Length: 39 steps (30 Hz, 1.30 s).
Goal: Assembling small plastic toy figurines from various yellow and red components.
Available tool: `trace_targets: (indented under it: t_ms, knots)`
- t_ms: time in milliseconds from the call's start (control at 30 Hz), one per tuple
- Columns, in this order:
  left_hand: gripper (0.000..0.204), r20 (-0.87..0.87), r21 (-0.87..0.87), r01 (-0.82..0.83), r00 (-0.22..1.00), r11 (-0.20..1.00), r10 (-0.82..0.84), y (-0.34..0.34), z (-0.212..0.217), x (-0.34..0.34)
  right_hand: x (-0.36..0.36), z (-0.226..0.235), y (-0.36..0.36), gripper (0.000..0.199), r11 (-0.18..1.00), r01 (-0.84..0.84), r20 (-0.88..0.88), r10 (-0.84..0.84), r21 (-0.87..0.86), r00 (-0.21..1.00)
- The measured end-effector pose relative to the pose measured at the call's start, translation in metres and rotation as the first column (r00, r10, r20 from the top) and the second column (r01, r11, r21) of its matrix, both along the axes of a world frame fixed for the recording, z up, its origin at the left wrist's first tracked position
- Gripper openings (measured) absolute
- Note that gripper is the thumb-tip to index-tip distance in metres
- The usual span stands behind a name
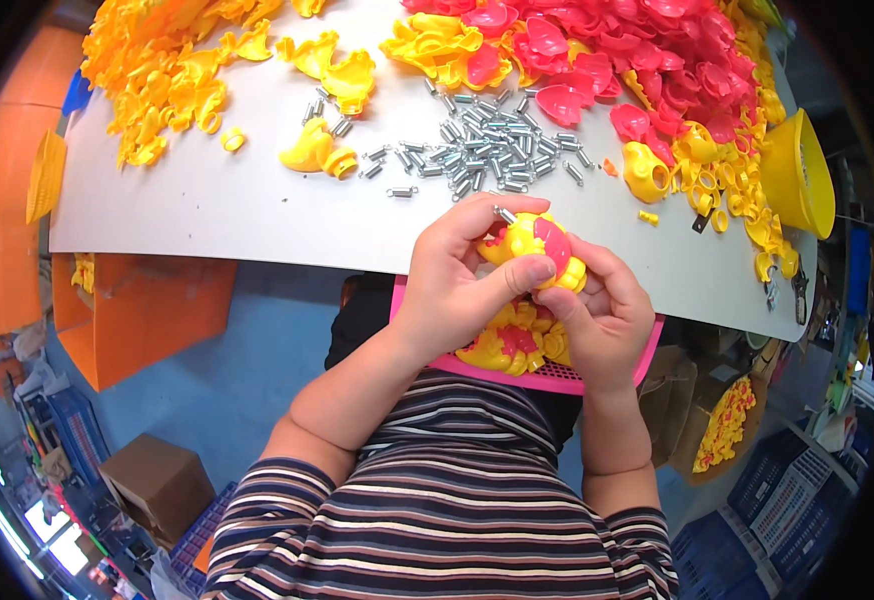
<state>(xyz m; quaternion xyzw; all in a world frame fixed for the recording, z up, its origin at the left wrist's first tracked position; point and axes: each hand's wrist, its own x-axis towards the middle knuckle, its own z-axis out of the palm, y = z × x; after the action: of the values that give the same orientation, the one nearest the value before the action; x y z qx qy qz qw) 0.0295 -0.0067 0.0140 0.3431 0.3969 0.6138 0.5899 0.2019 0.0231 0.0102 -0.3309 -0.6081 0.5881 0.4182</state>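
Above my lap, my left hand point(457, 280) and my right hand point(609, 312) are both closed on a yellow plastic toy piece point(523, 238) with a pink patch on it. A small metal spring point(504, 214) sticks out at its upper left, beside the fingers of my left hand. My left thumb presses across the front of the piece, and my right fingers wrap its right side. Just below, a pink basket point(649, 352) on my lap holds several yellow-and-pink pieces point(517, 345), partly hidden by my hands.
On the white table point(287, 220) lies a heap of metal springs point(497, 140). Yellow shells point(172, 75) pile up at the back left, pink parts point(647, 55) at the back right. A yellow container point(799, 175) stands at the right edge. An orange bin point(142, 320) is below left.
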Motion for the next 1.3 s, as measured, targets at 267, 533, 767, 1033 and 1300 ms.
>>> trace_targets:
  t_ms: [267,533,767,1033,1300]
  knots:
    - [0.058,-0.115,-0.008,0.068,0.991,0.998,-0.069,0.003,-0.001,-0.019,-0.009,0.013,0.023,0.035,0.955,-0.164,-0.162,0.126,-0.248,0.979]
    - [0.05,0.004,-0.167,-0.132,0.991,0.977,0.135,-0.006,0.014,-0.05,0.004,0.029,0.087,0.015,0.989,0.068,0.534,-0.128,0.131,0.836]
    - [0.043,0.162,-0.215,-0.146,0.97,0.966,0.183,-0.009,0.002,-0.054,-0.025,0.027,0.087,0.014,0.97,-0.101,0.6,-0.052,0.22,0.798]
    - [0.048,0.109,-0.125,-0.148,0.981,0.981,0.162,-0.02,-0.001,-0.058,0.028,0.032,0.095,0.016,0.983,0.031,0.596,-0.136,0.183,0.792]
    - [0.038,0.104,-0.1,-0.057,0.992,0.993,0.067,-0.012,0.003,-0.041,0.131,0.02,0.117,0.03,0.801,0.424,0.704,-0.585,0.423,0.403]
